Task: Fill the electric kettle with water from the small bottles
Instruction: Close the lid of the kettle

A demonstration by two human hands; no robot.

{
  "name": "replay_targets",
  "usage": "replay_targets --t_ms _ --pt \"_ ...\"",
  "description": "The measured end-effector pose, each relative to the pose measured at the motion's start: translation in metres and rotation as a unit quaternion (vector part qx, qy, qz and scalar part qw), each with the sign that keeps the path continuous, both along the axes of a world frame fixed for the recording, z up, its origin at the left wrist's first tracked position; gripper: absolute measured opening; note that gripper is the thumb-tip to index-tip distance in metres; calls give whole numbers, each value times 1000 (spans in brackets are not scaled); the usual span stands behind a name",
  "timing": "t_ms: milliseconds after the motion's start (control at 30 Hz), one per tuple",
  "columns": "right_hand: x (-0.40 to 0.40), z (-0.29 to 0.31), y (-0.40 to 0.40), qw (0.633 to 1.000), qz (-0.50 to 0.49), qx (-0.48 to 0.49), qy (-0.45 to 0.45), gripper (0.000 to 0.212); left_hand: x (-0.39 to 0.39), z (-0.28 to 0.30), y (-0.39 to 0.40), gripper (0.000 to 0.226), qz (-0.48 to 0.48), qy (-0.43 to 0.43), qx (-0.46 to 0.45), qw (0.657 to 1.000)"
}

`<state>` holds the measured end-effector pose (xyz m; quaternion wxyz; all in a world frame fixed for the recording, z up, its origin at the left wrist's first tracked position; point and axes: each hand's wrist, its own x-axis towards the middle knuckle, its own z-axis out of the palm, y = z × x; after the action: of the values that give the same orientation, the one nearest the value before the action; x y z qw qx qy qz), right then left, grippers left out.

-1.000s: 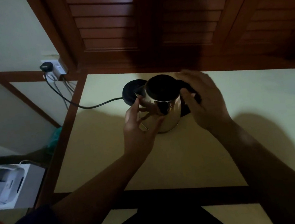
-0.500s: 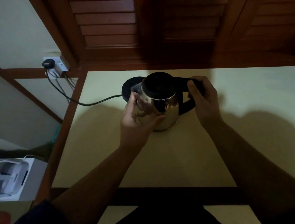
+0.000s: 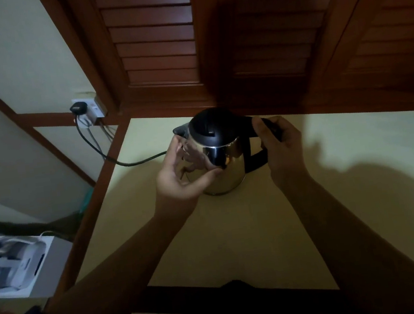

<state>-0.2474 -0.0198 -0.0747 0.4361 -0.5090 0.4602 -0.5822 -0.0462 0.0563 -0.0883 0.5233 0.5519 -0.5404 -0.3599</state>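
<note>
My right hand (image 3: pixel 280 145) holds a closed grip on the black handle of the kettle (image 3: pixel 216 153); my left hand (image 3: pixel 183 175) cups its steel side, fingers wide. The kettle stands mid-frame on the bench (image 3: pixel 260 228), lid shut. A black cord (image 3: pixel 112 154) runs to the wall socket (image 3: pixel 88 108), upper left. A white box (image 3: pixel 14 266) sits lower left.

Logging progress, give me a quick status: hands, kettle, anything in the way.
Left hand cupped on kettle body, right hand gripping its handle. Lid shut. No bottles in view. Power cord trails left, clear.
</note>
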Motion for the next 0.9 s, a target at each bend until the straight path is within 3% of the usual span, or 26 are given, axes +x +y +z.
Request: replay_targets --t_ms 200,433,667,900 --pt "13 39 -25 999 18 -30 -40 21 20 33 -29 116 14 24 -30 999" --pt "36 56 -69 996 23 -52 -74 20 40 46 -74 109 24 -15 -44 999" --pt "51 33 -109 995 27 -27 -93 30 53 33 -107 111 19 -3 -19 1000" --pt "58 -2 -115 998 11 8 -62 18 59 6 -111 108 4 21 21 1000"
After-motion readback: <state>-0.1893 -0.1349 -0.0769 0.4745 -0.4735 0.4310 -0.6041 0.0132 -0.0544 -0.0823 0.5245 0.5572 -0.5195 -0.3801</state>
